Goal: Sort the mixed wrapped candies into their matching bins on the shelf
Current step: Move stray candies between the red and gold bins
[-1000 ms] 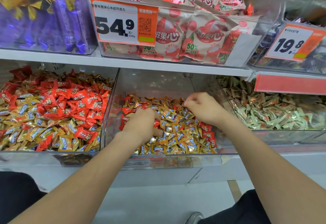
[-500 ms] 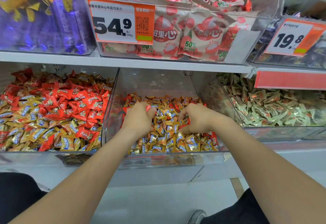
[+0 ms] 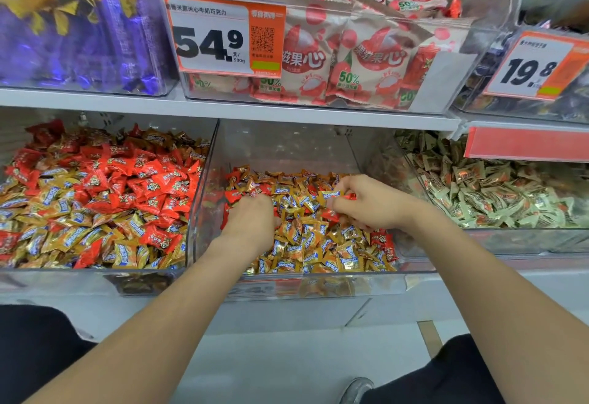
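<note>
In the middle bin (image 3: 287,148), amid gold candies (image 3: 302,244), the right grip (image 3: 366,203) seems to pinch a red candy (image 3: 350,196), while the left grip (image 3: 251,222) curls into the pile, hold unclear; light, slippery wrappers pinch best by a crimped end.

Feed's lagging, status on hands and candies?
Right hand pinches red candy in middle bin; left hand curled there, grip unclear. Gold candies crowd around.
</note>
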`<move>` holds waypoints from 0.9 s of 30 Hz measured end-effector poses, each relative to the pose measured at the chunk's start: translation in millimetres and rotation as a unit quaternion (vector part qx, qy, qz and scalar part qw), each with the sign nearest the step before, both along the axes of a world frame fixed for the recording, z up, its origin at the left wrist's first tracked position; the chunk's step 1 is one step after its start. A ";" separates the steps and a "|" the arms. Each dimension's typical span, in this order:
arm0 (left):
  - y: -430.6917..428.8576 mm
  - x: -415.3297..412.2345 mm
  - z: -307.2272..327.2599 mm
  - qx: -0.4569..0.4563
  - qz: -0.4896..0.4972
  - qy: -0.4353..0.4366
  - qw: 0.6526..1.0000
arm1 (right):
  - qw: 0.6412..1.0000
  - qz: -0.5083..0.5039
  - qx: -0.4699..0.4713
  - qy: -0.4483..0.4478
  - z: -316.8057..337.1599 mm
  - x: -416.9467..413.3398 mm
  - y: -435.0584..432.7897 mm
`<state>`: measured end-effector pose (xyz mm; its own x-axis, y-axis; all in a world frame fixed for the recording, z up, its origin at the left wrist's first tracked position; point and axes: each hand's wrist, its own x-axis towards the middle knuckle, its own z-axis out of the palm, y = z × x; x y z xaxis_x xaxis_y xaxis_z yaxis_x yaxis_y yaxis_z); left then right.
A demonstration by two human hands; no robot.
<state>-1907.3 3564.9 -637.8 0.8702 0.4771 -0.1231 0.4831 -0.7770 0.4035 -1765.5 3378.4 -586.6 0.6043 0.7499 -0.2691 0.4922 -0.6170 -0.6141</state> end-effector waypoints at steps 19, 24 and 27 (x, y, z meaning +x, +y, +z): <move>-8.1 -11.6 28.6 -0.076 -0.004 -0.197 0.977 | 0.995 -0.026 0.082 0.050 14.0 -32.3 22.9; -3.0 -36.6 59.8 -0.257 -0.047 -0.299 0.918 | 0.948 -0.063 0.172 0.261 22.5 -57.1 44.9; 9.0 -48.1 60.4 -0.244 -0.060 -0.279 0.927 | 0.944 -0.079 0.186 0.262 27.7 -70.3 55.8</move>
